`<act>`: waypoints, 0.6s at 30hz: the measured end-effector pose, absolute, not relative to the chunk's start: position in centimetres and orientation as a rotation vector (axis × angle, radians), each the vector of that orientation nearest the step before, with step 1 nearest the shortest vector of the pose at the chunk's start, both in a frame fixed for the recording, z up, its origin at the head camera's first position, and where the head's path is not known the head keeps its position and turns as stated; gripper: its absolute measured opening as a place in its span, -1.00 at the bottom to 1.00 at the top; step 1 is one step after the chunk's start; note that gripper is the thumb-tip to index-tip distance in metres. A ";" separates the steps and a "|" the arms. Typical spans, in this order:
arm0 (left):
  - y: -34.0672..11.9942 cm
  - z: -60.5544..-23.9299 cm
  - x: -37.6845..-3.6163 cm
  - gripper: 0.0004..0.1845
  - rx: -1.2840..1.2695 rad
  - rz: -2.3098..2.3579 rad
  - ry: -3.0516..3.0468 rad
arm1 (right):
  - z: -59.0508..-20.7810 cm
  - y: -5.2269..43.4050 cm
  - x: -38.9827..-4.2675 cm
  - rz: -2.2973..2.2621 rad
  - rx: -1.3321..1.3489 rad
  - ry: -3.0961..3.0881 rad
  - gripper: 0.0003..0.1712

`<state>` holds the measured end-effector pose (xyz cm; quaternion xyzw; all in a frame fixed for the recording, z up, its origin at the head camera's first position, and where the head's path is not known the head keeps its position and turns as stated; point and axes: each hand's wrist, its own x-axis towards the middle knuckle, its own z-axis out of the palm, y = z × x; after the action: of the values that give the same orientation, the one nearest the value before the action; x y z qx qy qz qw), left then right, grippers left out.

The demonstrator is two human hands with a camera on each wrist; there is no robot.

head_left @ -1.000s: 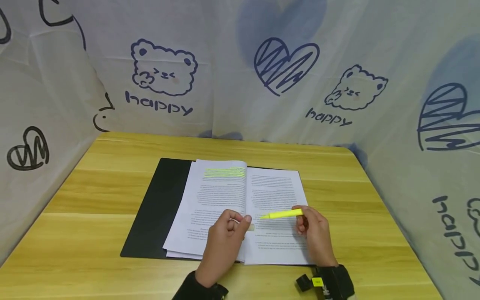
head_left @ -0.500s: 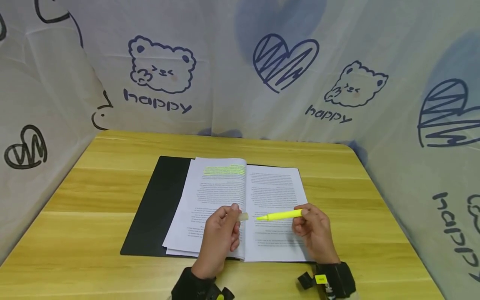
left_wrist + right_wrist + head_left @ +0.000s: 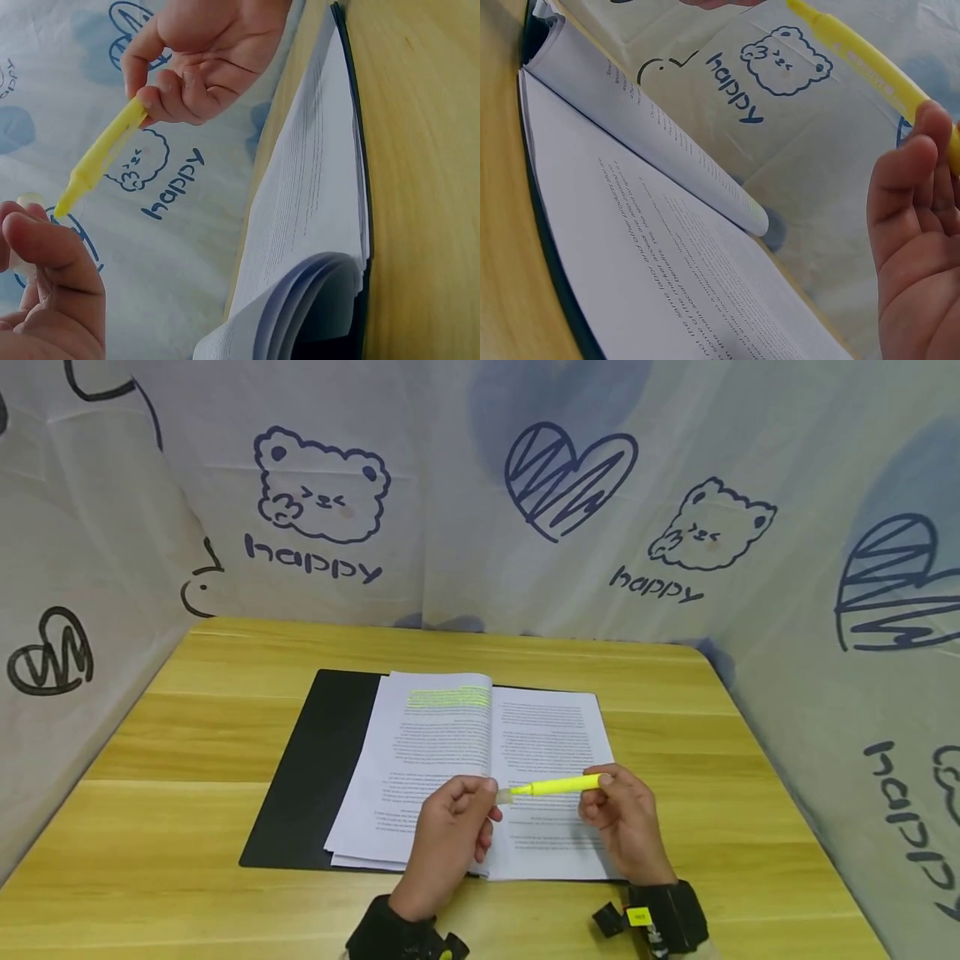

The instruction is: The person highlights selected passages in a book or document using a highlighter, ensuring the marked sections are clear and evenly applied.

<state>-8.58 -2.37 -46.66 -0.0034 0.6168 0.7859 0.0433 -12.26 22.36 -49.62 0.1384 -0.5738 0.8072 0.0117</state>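
My right hand (image 3: 628, 818) pinches a yellow highlighter (image 3: 558, 786) near its rear end, its tip pointing left. In my left hand (image 3: 452, 831), thumb and fingers pinch a small translucent cap (image 3: 505, 796). The highlighter's tip is right by the cap in the head view; whether it has entered the cap I cannot tell. Both hands are above an open folder of printed pages (image 3: 551, 727). Yellow highlighted lines (image 3: 448, 697) run across the top of the left page. The left wrist view shows the uncapped tip of the highlighter (image 3: 101, 154) close to the left fingertips.
The folder's black cover (image 3: 311, 768) extends left of the pages on a wooden table (image 3: 165, 827). Pale cloth (image 3: 450, 577) with drawn bears and hearts hangs behind and at the sides. A black strap (image 3: 667, 914) circles the right wrist.
The cap, in my left hand, first turned toward the highlighter and then moved right. The highlighter's tip has shifted slightly left and up, so tip and cap are now close together.
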 end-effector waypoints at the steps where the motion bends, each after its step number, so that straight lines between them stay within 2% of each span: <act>1: -2.4 -46.6 -8.6 -0.69 -0.020 2.411 1.880 | -49.6 22.3 -12.2 2.528 0.443 -1.787 -0.72; 8: -2.6 -46.5 -8.7 -0.66 -0.088 2.413 1.908 | -49.2 22.2 -12.1 2.594 0.537 -1.763 -0.69; 18: -2.6 -46.4 -8.7 -0.64 -0.136 2.372 2.016 | -49.1 22.1 -12.0 2.627 0.528 -1.746 -0.65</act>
<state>-8.68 -2.61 -46.44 -0.0436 0.6470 0.7611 0.0128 -11.96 22.08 -49.07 0.1649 -0.5457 0.8211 -0.0280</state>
